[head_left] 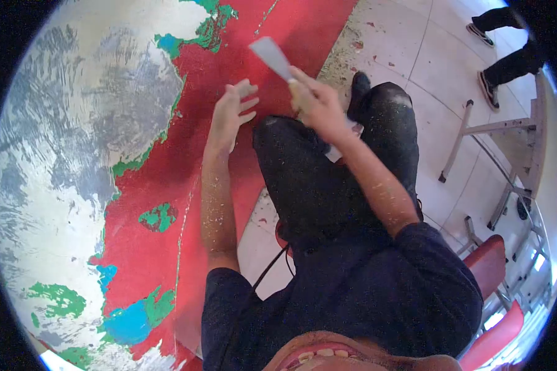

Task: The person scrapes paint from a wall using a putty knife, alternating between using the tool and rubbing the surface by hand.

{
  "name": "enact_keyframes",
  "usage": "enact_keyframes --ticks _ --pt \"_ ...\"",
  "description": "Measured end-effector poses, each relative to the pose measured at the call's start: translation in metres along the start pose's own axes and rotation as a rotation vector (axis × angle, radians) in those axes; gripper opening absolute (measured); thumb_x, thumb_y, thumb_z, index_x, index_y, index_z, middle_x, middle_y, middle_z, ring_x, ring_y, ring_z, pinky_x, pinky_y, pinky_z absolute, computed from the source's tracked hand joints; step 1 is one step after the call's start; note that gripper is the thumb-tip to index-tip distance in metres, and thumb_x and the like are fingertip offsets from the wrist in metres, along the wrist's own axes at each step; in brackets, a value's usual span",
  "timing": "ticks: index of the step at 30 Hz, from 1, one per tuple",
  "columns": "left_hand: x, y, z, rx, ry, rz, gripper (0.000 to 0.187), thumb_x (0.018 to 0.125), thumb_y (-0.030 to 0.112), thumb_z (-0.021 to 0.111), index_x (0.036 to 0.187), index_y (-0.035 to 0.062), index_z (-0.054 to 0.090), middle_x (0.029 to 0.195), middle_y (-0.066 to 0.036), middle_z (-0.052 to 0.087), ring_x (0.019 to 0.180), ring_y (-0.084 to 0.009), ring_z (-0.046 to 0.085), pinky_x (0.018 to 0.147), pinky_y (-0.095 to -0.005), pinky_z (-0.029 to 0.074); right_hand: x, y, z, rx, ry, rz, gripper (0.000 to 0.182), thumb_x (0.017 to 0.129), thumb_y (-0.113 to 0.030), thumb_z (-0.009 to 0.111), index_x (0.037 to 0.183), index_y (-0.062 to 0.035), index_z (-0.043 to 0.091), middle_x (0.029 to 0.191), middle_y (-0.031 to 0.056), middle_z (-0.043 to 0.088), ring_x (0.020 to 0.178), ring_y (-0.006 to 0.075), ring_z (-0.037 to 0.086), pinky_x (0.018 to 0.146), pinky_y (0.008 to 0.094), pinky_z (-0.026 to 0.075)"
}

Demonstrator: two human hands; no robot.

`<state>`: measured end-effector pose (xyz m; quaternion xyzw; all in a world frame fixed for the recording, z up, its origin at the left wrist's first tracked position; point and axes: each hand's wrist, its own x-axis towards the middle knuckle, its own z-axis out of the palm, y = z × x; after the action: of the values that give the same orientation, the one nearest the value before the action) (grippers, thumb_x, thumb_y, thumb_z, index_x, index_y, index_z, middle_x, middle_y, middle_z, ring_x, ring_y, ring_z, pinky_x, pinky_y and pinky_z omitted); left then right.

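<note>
Across the left side of the view stands a big painted wall (74,154). Its red paint (229,74) covers the middle, and much of the rest is scraped down to grey and white, with small bits of green and blue left behind. Next comes the tiled floor (427,62), dusted with red paint chips near the wall. On the right sit a red chair (489,266) and a metal frame (507,127), and another person's shoes (489,89) show far off at the top.

The person wears dark trousers and a dark shirt, and paint dust speckles both arms. The left hand (232,111) is open, its fingers spread flat against the red paint. The right hand (315,102) is closed around the handle of a scraper (272,57), whose flat blade is lifted up near the red paint.

To scrape well, the blade should probably lie low against the wall, pushing under the paint's edge with steady strokes, while the open hand stays clear of the blade.
</note>
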<state>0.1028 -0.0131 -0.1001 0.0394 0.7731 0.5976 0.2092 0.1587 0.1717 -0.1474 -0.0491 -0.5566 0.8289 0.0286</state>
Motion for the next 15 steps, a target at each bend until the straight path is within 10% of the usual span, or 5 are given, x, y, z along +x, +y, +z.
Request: enact_keyframes --ticks 4,8,11,15 --pt "0.004 0.021 0.013 -0.542 0.055 0.24 0.057 0.096 0.046 0.028 0.126 -0.0013 0.037 0.12 -0.02 0.05 0.101 -0.0289 0.057 0.088 -0.0444 0.044 0.0 0.007 0.062 0.078 -0.148 -0.095 0.039 0.092 -0.018 0.049 0.128 -0.0033 0.046 0.064 -0.0028 0.05 0.055 0.0037 0.045 0.049 0.0212 0.039" --pt "0.016 0.027 -0.007 -0.23 0.192 0.341 0.048 0.095 0.04 0.036 0.117 -0.0021 0.047 0.115 -0.02 0.052 0.102 -0.0339 0.056 0.092 -0.0454 0.042 0.009 0.006 0.073 0.12 -0.161 -0.049 0.041 0.093 -0.018 0.048 0.131 -0.005 0.043 0.064 -0.002 0.051 0.052 0.0041 0.045 0.046 0.02 0.038" --pt "0.018 0.033 -0.048 1.091 0.723 1.008 0.047 0.088 0.039 0.049 0.116 0.001 0.05 0.123 -0.018 0.048 0.11 -0.0356 0.05 0.094 -0.0538 0.036 0.023 0.024 0.047 0.146 -0.022 0.051 0.041 0.094 -0.021 0.047 0.131 -0.006 0.043 0.063 -0.0022 0.05 0.05 0.0036 0.043 0.044 0.0191 0.037" --pt "0.036 0.01 -0.06 1.553 0.445 0.796 0.052 0.085 0.041 0.053 0.124 0.0069 0.048 0.132 -0.014 0.042 0.119 -0.0329 0.044 0.094 -0.0574 0.033 0.034 0.053 0.013 0.194 0.151 0.17 0.042 0.094 -0.024 0.046 0.13 -0.003 0.043 0.063 -0.0016 0.05 0.047 0.0045 0.042 0.042 0.0182 0.035"
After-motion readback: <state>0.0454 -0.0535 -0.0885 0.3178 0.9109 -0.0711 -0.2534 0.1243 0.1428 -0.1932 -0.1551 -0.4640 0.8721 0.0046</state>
